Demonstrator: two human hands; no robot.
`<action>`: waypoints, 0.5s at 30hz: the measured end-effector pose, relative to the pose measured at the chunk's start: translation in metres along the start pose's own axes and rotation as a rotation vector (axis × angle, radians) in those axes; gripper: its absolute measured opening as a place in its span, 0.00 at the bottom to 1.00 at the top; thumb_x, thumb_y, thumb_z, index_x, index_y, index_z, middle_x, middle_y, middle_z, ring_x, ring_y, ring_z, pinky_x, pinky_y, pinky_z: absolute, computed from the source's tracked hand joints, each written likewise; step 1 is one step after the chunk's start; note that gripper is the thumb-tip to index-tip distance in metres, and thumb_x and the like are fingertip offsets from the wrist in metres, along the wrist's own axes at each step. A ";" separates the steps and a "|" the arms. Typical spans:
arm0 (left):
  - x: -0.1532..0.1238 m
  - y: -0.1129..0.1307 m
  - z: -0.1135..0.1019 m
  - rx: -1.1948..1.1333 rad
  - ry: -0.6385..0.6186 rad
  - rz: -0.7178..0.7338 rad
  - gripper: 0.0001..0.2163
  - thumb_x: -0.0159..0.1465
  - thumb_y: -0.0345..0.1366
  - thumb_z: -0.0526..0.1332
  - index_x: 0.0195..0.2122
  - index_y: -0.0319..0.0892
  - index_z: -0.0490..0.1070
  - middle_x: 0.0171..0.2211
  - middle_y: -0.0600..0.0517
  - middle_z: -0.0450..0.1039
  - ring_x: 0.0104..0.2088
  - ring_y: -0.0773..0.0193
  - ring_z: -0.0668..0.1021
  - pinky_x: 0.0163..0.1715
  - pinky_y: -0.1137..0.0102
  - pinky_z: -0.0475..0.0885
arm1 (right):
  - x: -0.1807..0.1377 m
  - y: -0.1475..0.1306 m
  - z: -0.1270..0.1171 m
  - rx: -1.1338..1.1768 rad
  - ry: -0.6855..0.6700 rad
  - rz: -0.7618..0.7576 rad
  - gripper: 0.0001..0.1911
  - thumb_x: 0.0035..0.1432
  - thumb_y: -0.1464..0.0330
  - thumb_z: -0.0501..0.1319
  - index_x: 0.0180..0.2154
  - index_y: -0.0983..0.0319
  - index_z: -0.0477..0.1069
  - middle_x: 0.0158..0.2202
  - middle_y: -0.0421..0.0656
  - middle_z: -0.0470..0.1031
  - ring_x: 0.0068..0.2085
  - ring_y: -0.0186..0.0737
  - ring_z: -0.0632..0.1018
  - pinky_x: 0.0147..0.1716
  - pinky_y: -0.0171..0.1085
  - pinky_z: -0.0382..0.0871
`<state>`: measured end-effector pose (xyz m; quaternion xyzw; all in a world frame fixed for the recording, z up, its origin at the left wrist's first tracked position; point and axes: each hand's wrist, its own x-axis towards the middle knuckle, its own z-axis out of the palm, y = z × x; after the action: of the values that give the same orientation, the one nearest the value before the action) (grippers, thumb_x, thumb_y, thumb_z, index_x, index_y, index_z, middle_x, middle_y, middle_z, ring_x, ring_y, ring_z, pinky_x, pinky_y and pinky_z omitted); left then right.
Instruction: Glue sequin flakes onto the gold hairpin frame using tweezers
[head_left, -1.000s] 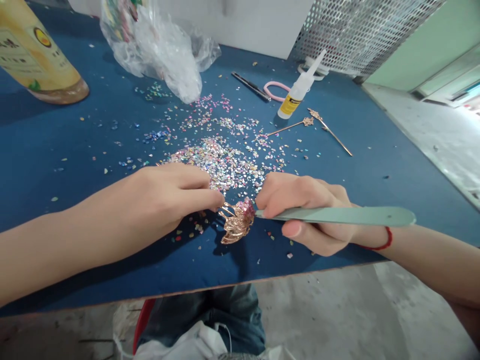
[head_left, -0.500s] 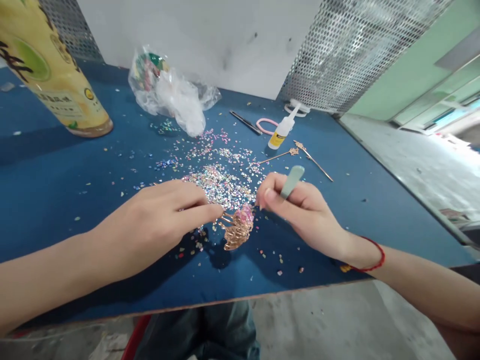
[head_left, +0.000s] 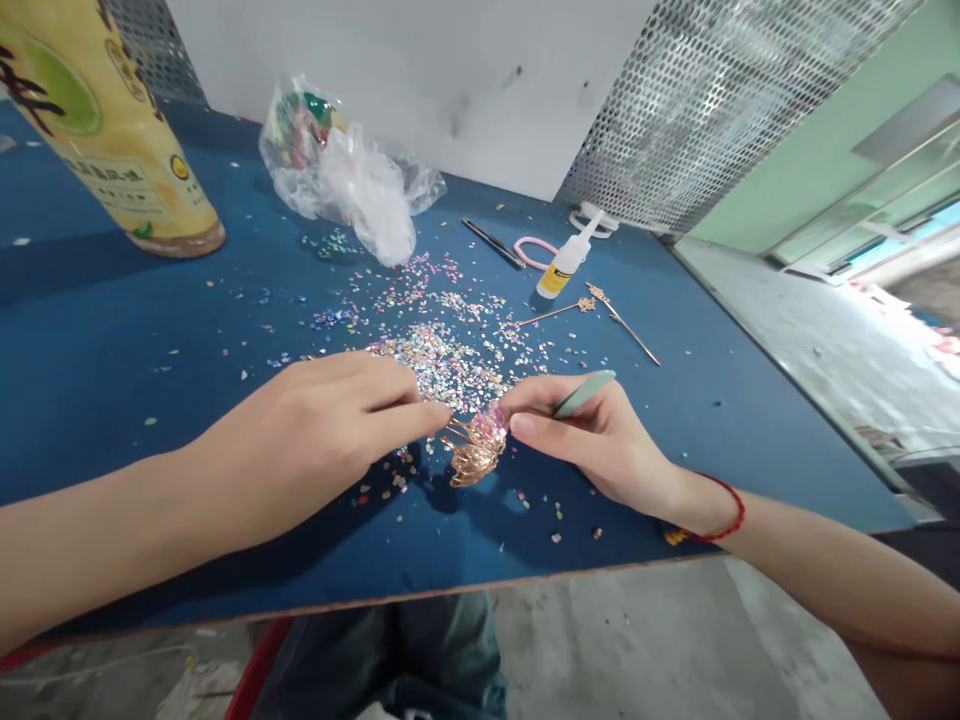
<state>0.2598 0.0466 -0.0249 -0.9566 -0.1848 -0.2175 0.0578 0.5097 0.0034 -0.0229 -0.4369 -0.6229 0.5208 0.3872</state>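
My left hand [head_left: 341, 425] is closed, its fingertips pinching the thin prongs of a gold filigree ornament [head_left: 474, 462] just above the table. Pink, shiny chips cover the ornament's upper edge; the rest is bare gold. On the other side, my right hand [head_left: 592, 435] is closed round a slim pale-green tool [head_left: 589, 392] whose upper end tilts up to the right. Its working tip is hidden by my fingers, and the right fingertips are at the pink edge of the ornament. Beyond both hands lies a pile of glittering chips [head_left: 442, 360].
Behind the pile are a small glue bottle [head_left: 561, 268], a black pen [head_left: 493, 243], a pink ring [head_left: 534, 252] and gold sticks [head_left: 626, 325]. A crumpled plastic bag [head_left: 360, 190] and a tall yellow bottle [head_left: 127, 150] stand at the back left. The table's front edge [head_left: 420, 600] is close.
My right hand has moved left and in against the ornament, and the green tool has tipped from steep to nearly flat. The left hand keeps its hold.
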 end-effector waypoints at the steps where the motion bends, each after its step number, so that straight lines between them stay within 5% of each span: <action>1: 0.000 0.000 0.000 -0.001 -0.001 0.001 0.19 0.67 0.21 0.44 0.42 0.45 0.72 0.36 0.52 0.75 0.36 0.63 0.75 0.33 0.70 0.66 | 0.000 -0.001 0.000 0.006 -0.003 -0.002 0.09 0.57 0.64 0.66 0.33 0.64 0.79 0.25 0.39 0.73 0.26 0.29 0.68 0.24 0.29 0.62; 15: 0.001 0.002 -0.001 0.029 -0.015 0.031 0.17 0.70 0.23 0.46 0.41 0.42 0.74 0.35 0.50 0.76 0.33 0.63 0.77 0.33 0.68 0.69 | -0.001 -0.006 0.001 -0.103 -0.028 0.054 0.10 0.56 0.64 0.65 0.31 0.65 0.76 0.20 0.38 0.67 0.22 0.28 0.63 0.19 0.30 0.57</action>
<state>0.2611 0.0445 -0.0233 -0.9600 -0.1737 -0.2066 0.0736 0.5077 0.0019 -0.0177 -0.4655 -0.6425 0.5043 0.3410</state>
